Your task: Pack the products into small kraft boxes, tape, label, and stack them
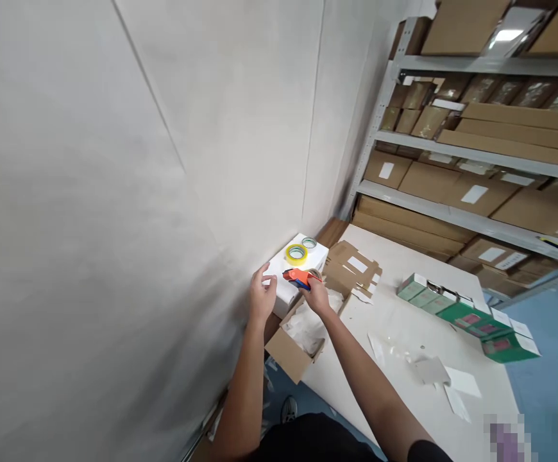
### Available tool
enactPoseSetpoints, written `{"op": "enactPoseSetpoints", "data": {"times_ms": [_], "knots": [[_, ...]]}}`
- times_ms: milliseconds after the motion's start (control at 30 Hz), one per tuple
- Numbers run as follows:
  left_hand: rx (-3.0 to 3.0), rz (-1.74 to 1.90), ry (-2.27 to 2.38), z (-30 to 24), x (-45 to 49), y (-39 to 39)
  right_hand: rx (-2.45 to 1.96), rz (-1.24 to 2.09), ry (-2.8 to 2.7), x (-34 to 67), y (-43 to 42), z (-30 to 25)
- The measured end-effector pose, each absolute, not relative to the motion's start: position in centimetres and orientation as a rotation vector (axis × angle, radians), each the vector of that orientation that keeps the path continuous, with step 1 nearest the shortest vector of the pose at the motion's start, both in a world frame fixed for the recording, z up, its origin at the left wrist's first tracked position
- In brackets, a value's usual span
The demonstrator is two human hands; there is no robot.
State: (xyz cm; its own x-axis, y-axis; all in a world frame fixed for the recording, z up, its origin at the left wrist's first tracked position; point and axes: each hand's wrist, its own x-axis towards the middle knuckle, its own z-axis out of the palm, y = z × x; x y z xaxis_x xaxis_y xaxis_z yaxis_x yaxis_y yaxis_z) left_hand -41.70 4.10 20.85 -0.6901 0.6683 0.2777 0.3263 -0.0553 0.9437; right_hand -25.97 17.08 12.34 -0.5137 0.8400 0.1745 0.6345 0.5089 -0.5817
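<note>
In the head view my right hand (316, 298) is wrapped round an orange and blue tape dispenser (298, 277). A tan roll, partly hidden, sits at its back end. Just left of the dispenser, my left hand (262, 296) is open, its fingers apart and nothing in them. Behind both hands a white box (286, 296) carries a yellow tape roll (297, 255) and a smaller clear tape roll (309, 243). Below my right hand is an open cardboard box (289, 356) with crumpled whitish plastic (303, 328) inside.
A flattened piece of cardboard (349, 266) lies on the white table (356, 353). Farther right stands a row of green and white boxes (466, 314), with paper scraps (462, 382) nearer me. A white wall (163, 192) rises at left; a shelf rack (476, 144) holds many cartons.
</note>
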Motion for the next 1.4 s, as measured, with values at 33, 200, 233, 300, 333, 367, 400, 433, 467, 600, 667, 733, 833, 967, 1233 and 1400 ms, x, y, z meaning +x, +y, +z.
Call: {"op": "enactPoseSetpoints", "data": {"times_ms": [33, 200, 233, 300, 333, 367, 400, 433, 467, 600, 667, 733, 833, 967, 1233, 1400], "knots": [[1.065, 1.811, 1.964, 20.6, -42.3, 3.5, -1.239, 0.608, -2.359, -27.6, 17.2, 12.2], [1.020, 1.797, 2.029, 19.8, -45.2, 1.3, -1.312, 0.470, -2.569, -33.4, 17.8, 11.2], [1.007, 1.800, 2.041, 19.7, -45.6, 1.1, -1.303, 0.443, -2.608, -34.0, 17.9, 10.9], [0.985, 1.810, 2.063, 19.6, -46.3, 0.8, -1.285, 0.392, -2.658, -34.8, 17.9, 10.4], [0.981, 1.812, 2.069, 19.6, -46.5, 0.8, -1.281, 0.367, -2.663, -34.9, 17.8, 10.2], [0.985, 1.810, 2.070, 19.6, -46.6, 0.9, -1.280, 0.342, -2.656, -35.0, 17.7, 10.1], [0.994, 1.806, 2.069, 19.6, -46.6, 1.0, -1.277, 0.318, -2.638, -34.9, 17.6, 9.9], [1.006, 1.802, 2.064, 19.6, -46.5, 1.3, -1.271, 0.298, -2.612, -34.7, 17.5, 9.8], [1.016, 1.797, 2.056, 19.5, -46.4, 1.7, -1.260, 0.284, -2.580, -34.4, 17.4, 9.8], [1.047, 1.775, 1.987, 19.3, -45.2, 4.1, -1.184, 0.300, -2.399, -32.7, 17.4, 10.4], [1.084, 1.749, 1.935, 19.1, -44.2, 5.8, -1.117, 0.312, -2.318, -31.3, 17.8, 10.9], [1.138, 1.714, 1.873, 19.0, -43.0, 7.6, -1.068, 0.299, -2.247, -29.6, 18.4, 11.5], [1.206, 1.654, 1.774, 18.8, -40.4, 10.4, -1.076, 0.256, -2.134, -26.1, 19.4, 12.3], [1.282, 1.557, 1.664, 18.5, -35.6, 14.0, -1.185, 0.200, -2.014, -19.7, 20.0, 12.6], [1.443, 1.251, 1.381, 17.8, -22.6, 18.8, -1.526, 0.119, -1.747, -3.3, 17.9, 10.9], [1.521, 1.108, 1.239, 17.8, -14.6, 19.9, -1.702, 0.078, -1.554, 6.2, 15.7, 10.1]]}}
